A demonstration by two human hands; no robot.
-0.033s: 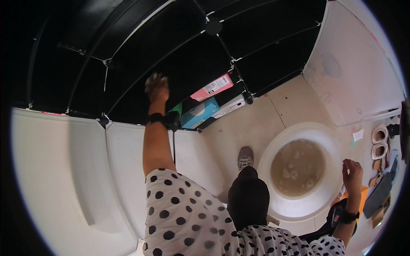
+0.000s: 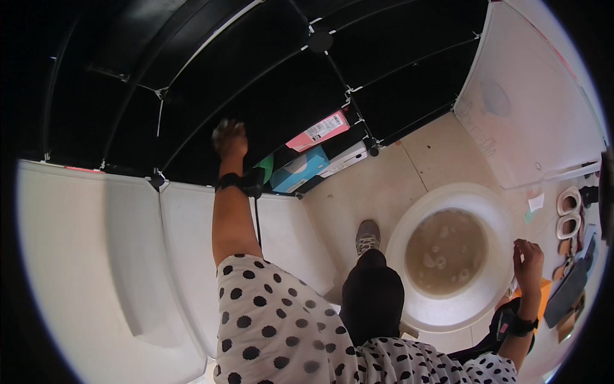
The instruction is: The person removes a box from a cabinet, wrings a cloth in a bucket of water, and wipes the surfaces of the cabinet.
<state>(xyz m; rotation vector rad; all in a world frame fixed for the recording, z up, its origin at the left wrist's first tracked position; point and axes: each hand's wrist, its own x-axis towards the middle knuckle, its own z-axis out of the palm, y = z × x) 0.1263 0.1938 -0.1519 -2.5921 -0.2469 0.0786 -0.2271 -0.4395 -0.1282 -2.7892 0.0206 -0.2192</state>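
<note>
My left hand (image 2: pixel 230 139) reaches out against the black panel (image 2: pixel 192 109) of a cube shelf. It is bunched and blurred; pale specks show at the fingers, and what it grips I cannot make out. A dark band circles that wrist. To the right of the white basin (image 2: pixel 416 307) hangs my right hand (image 2: pixel 528 259), its fingers loosely bent and slightly apart, with nothing seen in them. Cloudy brown water with foam (image 2: pixel 448 253) fills the basin.
Pink (image 2: pixel 318 130), blue (image 2: pixel 299 169) and white (image 2: pixel 345 160) boxes sit in the low shelf compartment, beside something green (image 2: pixel 267 168). White panels (image 2: pixel 70 243) stand at left. Pale shoes (image 2: pixel 568 214) and other items lie far right. My shoe (image 2: pixel 368 237) stands left of the basin.
My left hand has shifted slightly down and to the left along the black panel. My right hand stays where it was.
</note>
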